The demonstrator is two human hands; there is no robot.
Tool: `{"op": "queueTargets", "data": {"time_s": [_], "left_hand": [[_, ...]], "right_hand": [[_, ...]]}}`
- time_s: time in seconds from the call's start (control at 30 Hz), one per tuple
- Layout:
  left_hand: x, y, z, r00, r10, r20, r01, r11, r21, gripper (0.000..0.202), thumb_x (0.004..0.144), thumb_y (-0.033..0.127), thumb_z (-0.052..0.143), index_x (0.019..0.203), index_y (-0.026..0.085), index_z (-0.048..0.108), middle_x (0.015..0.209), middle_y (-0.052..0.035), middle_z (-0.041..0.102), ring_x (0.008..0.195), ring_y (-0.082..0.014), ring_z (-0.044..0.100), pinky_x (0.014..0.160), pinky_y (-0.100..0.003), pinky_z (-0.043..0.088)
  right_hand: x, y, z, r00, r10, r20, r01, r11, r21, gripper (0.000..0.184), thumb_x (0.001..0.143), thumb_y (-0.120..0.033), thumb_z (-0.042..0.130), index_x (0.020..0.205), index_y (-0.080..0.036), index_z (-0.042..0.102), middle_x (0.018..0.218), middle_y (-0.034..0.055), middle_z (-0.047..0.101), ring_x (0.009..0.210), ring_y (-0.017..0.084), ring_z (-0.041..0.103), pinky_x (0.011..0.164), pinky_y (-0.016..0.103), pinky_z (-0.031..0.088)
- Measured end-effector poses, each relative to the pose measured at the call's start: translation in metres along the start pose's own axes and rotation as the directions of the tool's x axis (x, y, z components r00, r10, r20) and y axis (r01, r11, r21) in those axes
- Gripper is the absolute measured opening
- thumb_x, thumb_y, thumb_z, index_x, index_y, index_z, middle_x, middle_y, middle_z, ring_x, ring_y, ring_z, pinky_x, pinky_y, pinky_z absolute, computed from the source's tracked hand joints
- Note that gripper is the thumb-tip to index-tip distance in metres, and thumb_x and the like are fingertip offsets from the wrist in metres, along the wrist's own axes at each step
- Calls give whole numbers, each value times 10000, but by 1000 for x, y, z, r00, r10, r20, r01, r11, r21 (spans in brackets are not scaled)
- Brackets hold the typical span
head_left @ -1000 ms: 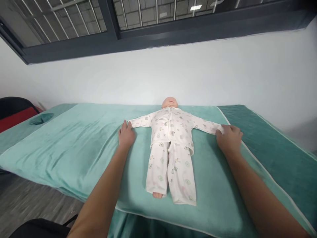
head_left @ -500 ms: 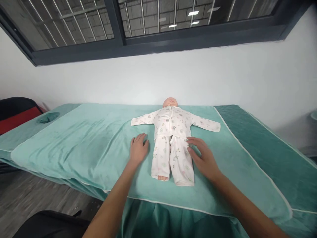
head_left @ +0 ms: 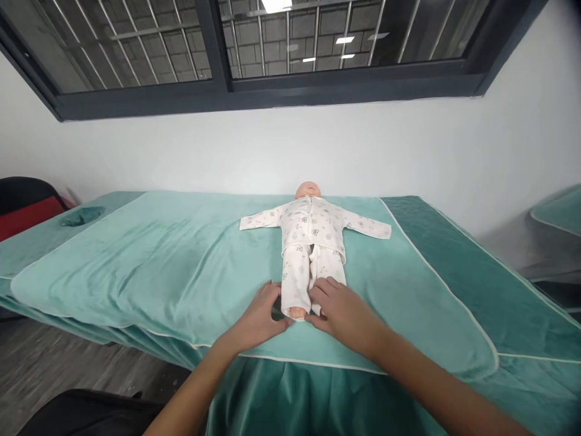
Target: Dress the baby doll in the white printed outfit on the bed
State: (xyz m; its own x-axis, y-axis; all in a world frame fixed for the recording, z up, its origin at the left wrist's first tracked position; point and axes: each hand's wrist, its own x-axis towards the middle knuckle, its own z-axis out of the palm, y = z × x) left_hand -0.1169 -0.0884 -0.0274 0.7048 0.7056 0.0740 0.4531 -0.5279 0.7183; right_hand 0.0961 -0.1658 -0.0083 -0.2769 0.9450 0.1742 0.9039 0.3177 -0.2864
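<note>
A baby doll [head_left: 308, 189] lies on its back in a white printed shirt [head_left: 313, 223] with its sleeves spread wide. Matching white trousers [head_left: 296, 278] cover its legs, and a foot [head_left: 298, 313] shows at the cuff on the left. Beside that cuff is my left hand [head_left: 263, 316], thumb and fingers apart in a curve, with nothing held. My right hand [head_left: 342, 309] reaches over the other trouser leg and hides its lower end. Its thumb and fingers are apart, their tips at the inner edge of the left-hand cuff; whether they touch the cloth is unclear.
A light green sheet [head_left: 190, 254] with pale piping covers the darker green bed [head_left: 454, 266]. A face hole [head_left: 82, 216] is at the bed's left end, near a black and red chair [head_left: 29, 212]. Behind stand a white wall [head_left: 204, 151] and a barred window [head_left: 222, 91].
Both hands have come down toward the trouser cuffs, the left moving right and the right moving left across the leg. The doll stays lying in place; the view has shifted slightly.
</note>
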Motion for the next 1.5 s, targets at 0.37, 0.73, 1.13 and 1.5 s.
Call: {"op": "queueTargets", "data": {"time_s": [0.37, 0.73, 1.13, 1.5], "left_hand": [[-9, 8, -3, 985, 163, -49, -162, 986, 31, 202, 904, 263, 548, 723, 188, 598, 808, -14, 586, 834, -165, 544, 795, -308, 458], [-34, -16, 10, 960, 204, -191, -171, 970, 175, 180, 849, 93, 518, 699, 186, 484, 1074, -49, 575, 1099, -206, 511, 896, -356, 459], [-11, 16, 14, 888, 422, -185, -376, 896, 236, 69, 950, 195, 517, 967, 199, 584, 944, -47, 614, 902, -172, 542, 822, -327, 459], [-24, 11, 14, 840, 450, -304, -389, 889, 242, 127, 945, 92, 470, 998, 203, 501, 963, -46, 576, 902, -154, 541, 782, -283, 481]], "right_hand": [[-5, -15, -5, 988, -81, -132, 83, 997, 11, 117, 893, -109, 505, 795, -172, 515, 857, 30, 559, 875, 190, 477, 789, 342, 392], [-17, -16, 5, 981, -180, -79, 170, 979, -115, 70, 941, -200, 538, 990, -192, 588, 1001, 54, 584, 952, 229, 505, 819, 398, 438], [-49, 22, -5, 995, 84, -51, -82, 996, 45, 45, 944, -206, 539, 988, -210, 533, 1007, 39, 584, 897, 197, 575, 717, 329, 485], [-54, 11, -7, 963, -70, -260, 106, 986, 126, 55, 949, -168, 488, 964, -206, 525, 942, 46, 593, 865, 178, 563, 720, 302, 461]]}}
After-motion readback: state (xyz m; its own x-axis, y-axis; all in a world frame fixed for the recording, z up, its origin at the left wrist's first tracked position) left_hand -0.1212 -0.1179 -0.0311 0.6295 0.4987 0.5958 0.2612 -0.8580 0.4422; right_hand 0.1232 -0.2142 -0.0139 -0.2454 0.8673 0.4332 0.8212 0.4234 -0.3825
